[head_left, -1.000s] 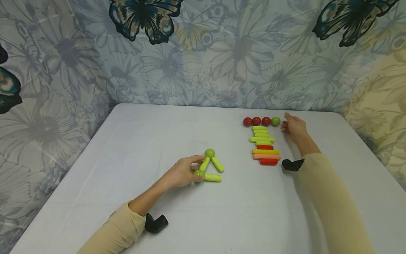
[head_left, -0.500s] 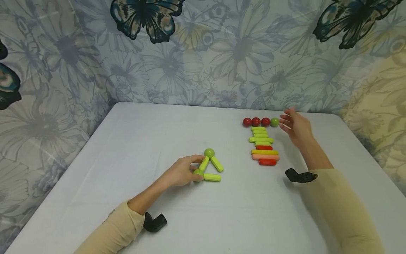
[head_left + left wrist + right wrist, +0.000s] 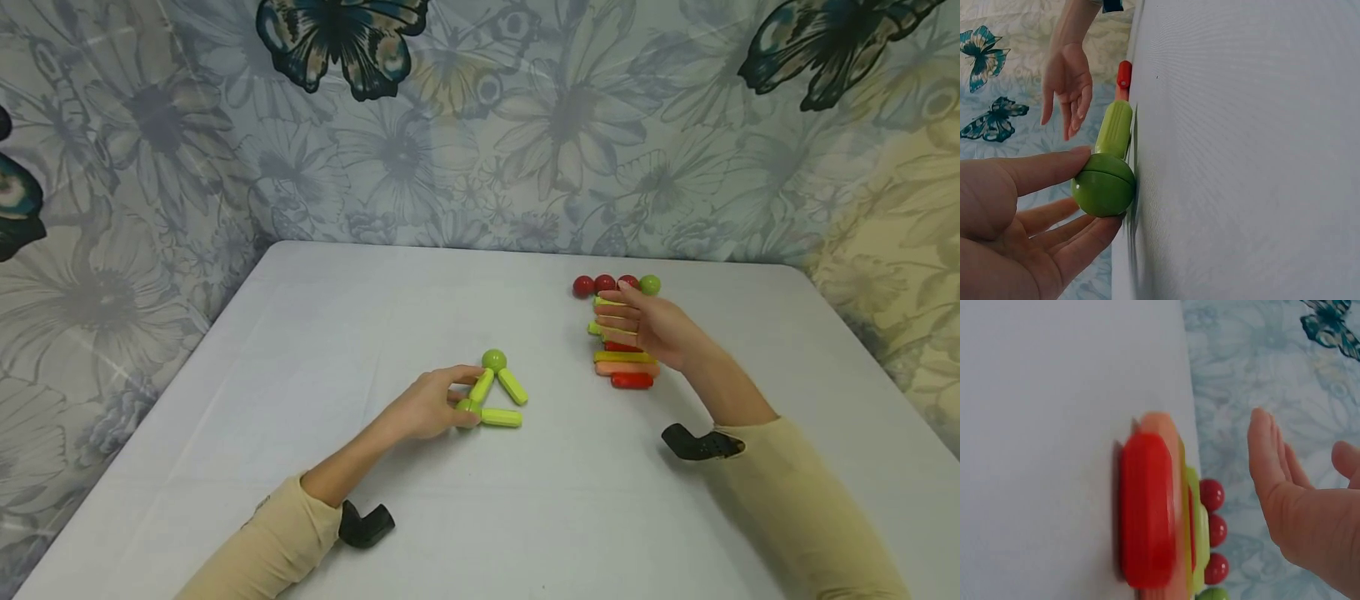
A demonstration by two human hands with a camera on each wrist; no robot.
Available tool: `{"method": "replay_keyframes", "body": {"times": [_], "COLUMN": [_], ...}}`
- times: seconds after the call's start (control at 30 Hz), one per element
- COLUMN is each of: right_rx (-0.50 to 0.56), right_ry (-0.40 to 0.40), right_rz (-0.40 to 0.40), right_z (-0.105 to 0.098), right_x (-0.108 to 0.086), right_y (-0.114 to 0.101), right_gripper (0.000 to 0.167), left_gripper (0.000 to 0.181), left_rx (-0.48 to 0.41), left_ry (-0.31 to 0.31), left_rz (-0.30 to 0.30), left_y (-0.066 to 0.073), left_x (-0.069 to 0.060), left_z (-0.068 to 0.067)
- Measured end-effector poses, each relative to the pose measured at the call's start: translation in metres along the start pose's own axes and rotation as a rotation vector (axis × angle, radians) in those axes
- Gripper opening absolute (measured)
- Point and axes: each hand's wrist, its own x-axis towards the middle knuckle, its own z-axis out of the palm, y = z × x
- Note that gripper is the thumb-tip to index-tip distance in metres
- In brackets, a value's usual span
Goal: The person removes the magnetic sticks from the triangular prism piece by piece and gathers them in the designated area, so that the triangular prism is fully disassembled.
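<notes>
My left hand (image 3: 431, 408) pinches a green ball (image 3: 1104, 187) between thumb and fingers. A green rod (image 3: 482, 386) runs from it towards another green ball (image 3: 494, 360). Two more green rods lie there, one slanting from the far ball (image 3: 513, 387) and one flat at the front (image 3: 501, 417), roughly outlining a triangle. Over the column of coloured rods at the right, my right hand (image 3: 663, 327) hovers with fingers extended and nothing held. It hides part of the green rods; a yellow rod (image 3: 619, 357), a salmon rod (image 3: 626, 368) and a red rod (image 3: 632, 381) show below.
Behind the rods, red balls (image 3: 582, 287) and a green ball (image 3: 649, 285) form a row near the far edge of the white table (image 3: 337, 317). Flowered cloth (image 3: 405, 167) with butterflies hangs behind and beside the table.
My right hand has come from beside the green ball at the row's right end, moving left and nearer, over the rods. My left hand stays on its green ball.
</notes>
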Motion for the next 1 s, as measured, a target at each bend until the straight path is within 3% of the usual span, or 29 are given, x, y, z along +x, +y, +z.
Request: {"method": "replay_keyframes", "body": {"times": [0.2,0.67,1.0], "right_rx": [-0.117,-0.201,-0.228], "right_ry": [-0.082,-0.246,-0.267], "right_rz": [0.133,0.248,0.309], "right_z": [0.018,0.061,0.081], "right_x": [0.005,0.013,0.013], "right_y": [0.014,0.043,0.050], "right_gripper": [0.071,0.054,0.053], "left_gripper": [0.063,0.062,0.060], "left_rx": [0.005,-0.006,-0.004], "left_ry": [-0.003,-0.004,-0.014], "left_rz": [0.003,-0.009,0.003], "left_y": [-0.001,0.000,-0.001], "left_x": [0.001,0.000,0.000], "left_z": [0.000,-0.001,0.000]}}
